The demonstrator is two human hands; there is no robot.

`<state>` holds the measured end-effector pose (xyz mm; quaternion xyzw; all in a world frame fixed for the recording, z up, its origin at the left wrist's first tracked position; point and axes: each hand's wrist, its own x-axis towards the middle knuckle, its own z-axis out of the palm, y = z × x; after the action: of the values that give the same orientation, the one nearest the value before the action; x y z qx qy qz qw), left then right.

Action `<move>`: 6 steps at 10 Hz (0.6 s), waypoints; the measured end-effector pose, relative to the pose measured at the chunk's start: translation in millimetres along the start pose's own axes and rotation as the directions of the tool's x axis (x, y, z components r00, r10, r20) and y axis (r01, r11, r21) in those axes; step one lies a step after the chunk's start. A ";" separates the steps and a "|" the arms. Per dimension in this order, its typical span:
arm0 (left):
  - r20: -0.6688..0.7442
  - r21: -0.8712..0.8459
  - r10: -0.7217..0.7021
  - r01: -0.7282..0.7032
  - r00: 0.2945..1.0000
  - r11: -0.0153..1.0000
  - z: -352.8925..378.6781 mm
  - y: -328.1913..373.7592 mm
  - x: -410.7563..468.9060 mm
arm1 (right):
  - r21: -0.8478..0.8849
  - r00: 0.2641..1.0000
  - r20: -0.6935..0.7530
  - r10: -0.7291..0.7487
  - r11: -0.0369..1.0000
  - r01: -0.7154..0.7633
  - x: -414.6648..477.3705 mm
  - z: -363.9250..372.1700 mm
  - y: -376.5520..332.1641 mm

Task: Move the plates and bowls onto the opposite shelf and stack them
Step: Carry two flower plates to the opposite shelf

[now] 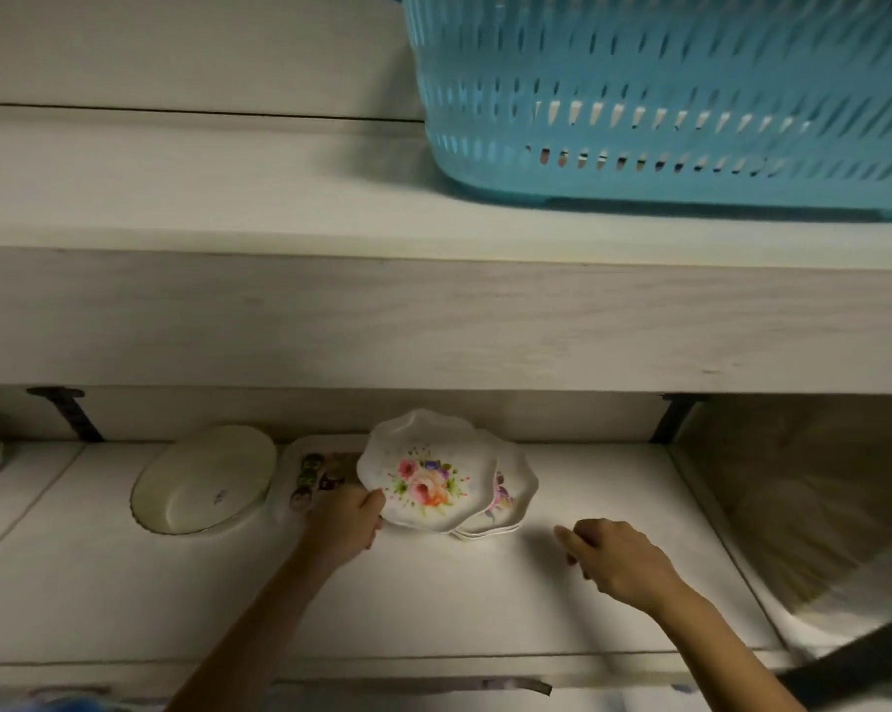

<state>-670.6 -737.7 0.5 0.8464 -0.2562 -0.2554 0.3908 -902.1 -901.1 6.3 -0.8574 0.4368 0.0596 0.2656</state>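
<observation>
A dim cupboard of pale, wood-grained boards; the lower shelf (613,583) is a broad white surface with seams running front to back, and the stack (508,508) of scalloped white plates stands near its middle, towards the back wall. Above the stack runs the thick front edge of the upper shelf (228,197); up and to the right of the stack, on that upper shelf, sits a blue slotted basket (664,95); dark brackets (76,416) hang under the upper shelf on either side of the stack.

The plate (423,480) lies topmost, shifted left of the stack and overlapping it; its print is a spray of pink, orange and purple flowers with green leaves; whether it is lifted clear of the stack cannot be told. The left hand (348,521) grips the plate's left rim, thumb on top, fingers curled beneath. The right hand (618,557) hovers in front and to the right of the stack, apart from it, fingers loosely curled round nothing.

Just left of the stack, partly behind the plate, lies a tray (292,467) printed with small round pictures, too blurred to read; further left rests an oval dish (202,485), cream, with a small purple mark inside that is too small to make out.
</observation>
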 end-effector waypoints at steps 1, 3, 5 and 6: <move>0.086 0.023 -0.040 0.038 0.995 0.999 20.6 15.6 16.9 | 0.027 1.000 -0.010 0.008 1.000 -0.008 -16.0 -7.0 9.2; 0.153 0.054 -0.097 0.090 0.983 0.994 52.9 30.4 34.1 | 0.036 0.999 -0.022 0.027 0.999 -0.027 -39.4 -17.3 17.5; 0.131 0.197 -0.118 0.091 0.984 0.976 56.2 27.0 36.5 | 0.035 0.998 -0.044 0.043 0.999 -0.041 -46.8 -20.8 20.3; 0.076 0.378 -0.030 -0.001 0.997 0.926 52.9 26.4 35.5 | 0.036 0.999 -0.035 0.027 0.999 -0.025 -45.3 -20.2 18.8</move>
<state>-684.1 -803.1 -16.7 0.8967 -0.3096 -0.2382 0.2082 -947.1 -887.9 31.1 -0.8476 0.4535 0.0402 0.2726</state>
